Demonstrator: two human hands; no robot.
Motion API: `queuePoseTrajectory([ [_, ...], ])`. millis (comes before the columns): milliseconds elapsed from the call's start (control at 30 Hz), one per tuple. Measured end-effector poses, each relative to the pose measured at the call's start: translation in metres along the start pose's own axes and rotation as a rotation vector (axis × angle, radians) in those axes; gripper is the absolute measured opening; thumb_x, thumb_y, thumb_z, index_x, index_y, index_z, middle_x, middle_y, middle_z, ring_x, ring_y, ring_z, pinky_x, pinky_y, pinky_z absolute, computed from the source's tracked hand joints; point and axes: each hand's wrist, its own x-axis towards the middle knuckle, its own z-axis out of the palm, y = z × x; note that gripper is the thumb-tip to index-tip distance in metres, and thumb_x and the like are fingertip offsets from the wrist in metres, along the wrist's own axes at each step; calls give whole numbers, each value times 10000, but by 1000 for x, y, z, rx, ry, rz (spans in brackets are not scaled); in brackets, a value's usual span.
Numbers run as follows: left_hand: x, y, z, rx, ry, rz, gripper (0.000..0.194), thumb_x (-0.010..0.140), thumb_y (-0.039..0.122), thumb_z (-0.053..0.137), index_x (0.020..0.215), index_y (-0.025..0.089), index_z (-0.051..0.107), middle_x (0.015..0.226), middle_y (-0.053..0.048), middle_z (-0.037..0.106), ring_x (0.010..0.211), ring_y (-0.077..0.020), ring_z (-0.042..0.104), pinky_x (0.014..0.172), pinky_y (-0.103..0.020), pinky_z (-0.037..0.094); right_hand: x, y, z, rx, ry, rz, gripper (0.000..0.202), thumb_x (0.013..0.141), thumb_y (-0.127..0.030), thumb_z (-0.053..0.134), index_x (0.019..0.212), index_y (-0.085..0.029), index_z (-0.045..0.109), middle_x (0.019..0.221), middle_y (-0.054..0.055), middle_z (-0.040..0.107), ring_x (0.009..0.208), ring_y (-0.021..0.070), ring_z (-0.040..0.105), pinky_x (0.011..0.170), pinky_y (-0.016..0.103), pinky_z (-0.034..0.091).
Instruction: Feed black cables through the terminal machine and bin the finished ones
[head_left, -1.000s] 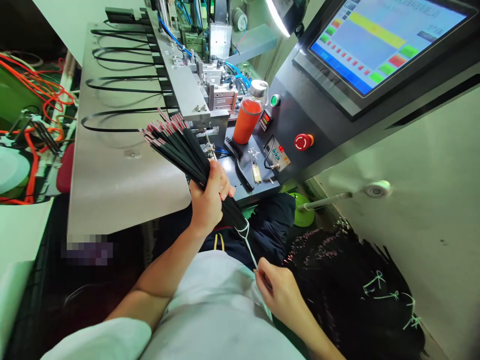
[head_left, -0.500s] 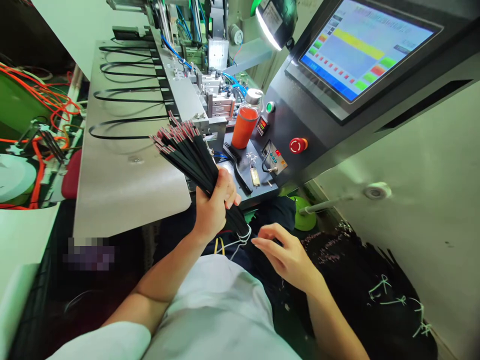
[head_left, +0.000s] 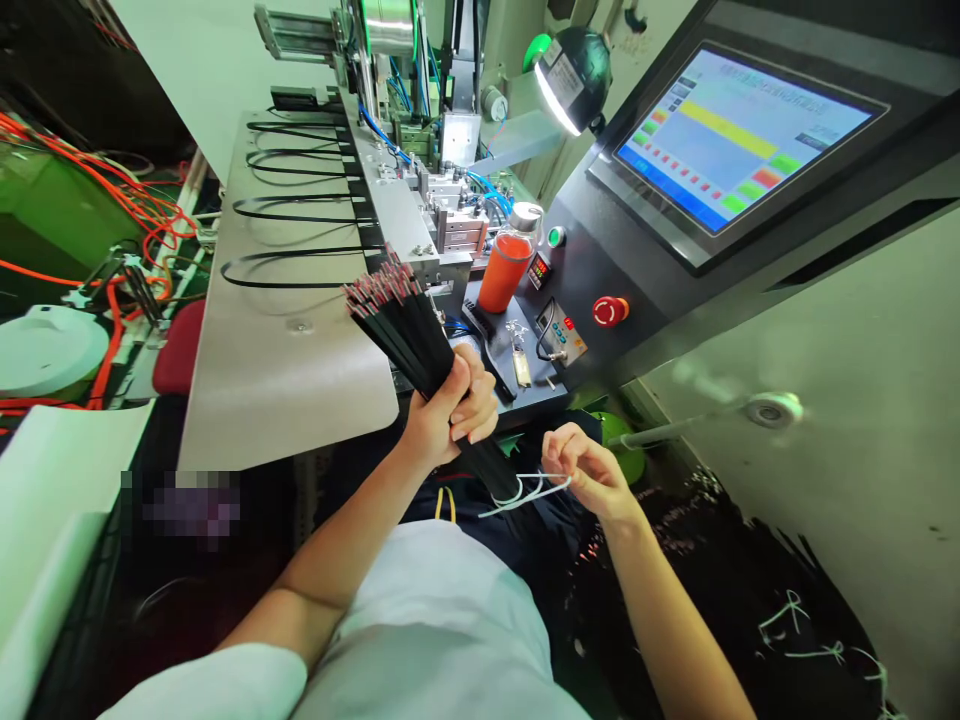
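My left hand (head_left: 456, 405) is wrapped round a thick bundle of black cables (head_left: 409, 335), whose stripped reddish ends fan out at the upper left. The bundle slants down to the right in front of my body. Near its lower end a white string (head_left: 525, 488) loops round the cables. My right hand (head_left: 589, 470) pinches the string between thumb and fingers and holds it taut to the right of the bundle. How the string is knotted is too small to tell.
A metal worktable (head_left: 300, 390) with looped black cables (head_left: 289, 282) lies to the left. Ahead stand an orange bottle (head_left: 504, 272), a lamp (head_left: 574, 80) and a touchscreen (head_left: 750, 135), with a red emergency button (head_left: 610, 311) below. More tied black cables (head_left: 720, 620) lie at the lower right.
My right hand has closed on the string and drawn it out to the right of the bundle. My left hand keeps its hold. The whole view has shifted slightly.
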Motion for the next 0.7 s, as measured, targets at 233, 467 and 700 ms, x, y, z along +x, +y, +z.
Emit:
queuePoseTrajectory([
  [233, 2, -12, 4, -33, -82, -31, 402, 839, 462, 642, 666, 176, 420, 415, 120, 268, 292, -6, 177, 345, -101, 313, 25, -22, 11, 258, 404, 43, 229, 887, -380, 633, 849, -231, 464, 578, -92, 363, 377, 44, 199, 348, 150, 199],
  [467, -2, -20, -7, 45, -114, -6, 435, 830, 489, 641, 656, 187, 380, 411, 117, 292, 279, -12, 205, 330, -121, 309, 61, -75, -5, -80, 473, -125, 92, 892, -265, 630, 966, -257, 575, 594, -54, 397, 486, 91, 353, 412, 180, 255],
  [700, -12, -27, 0, 297, -62, -31, 539, 688, 615, 704, 537, 207, 386, 348, 96, 284, 258, -57, 273, 321, -208, 341, 128, -113, 56, -585, -294, -155, 587, 733, -712, 630, 974, -179, 686, 722, 23, 558, 611, 158, 531, 477, 256, 439],
])
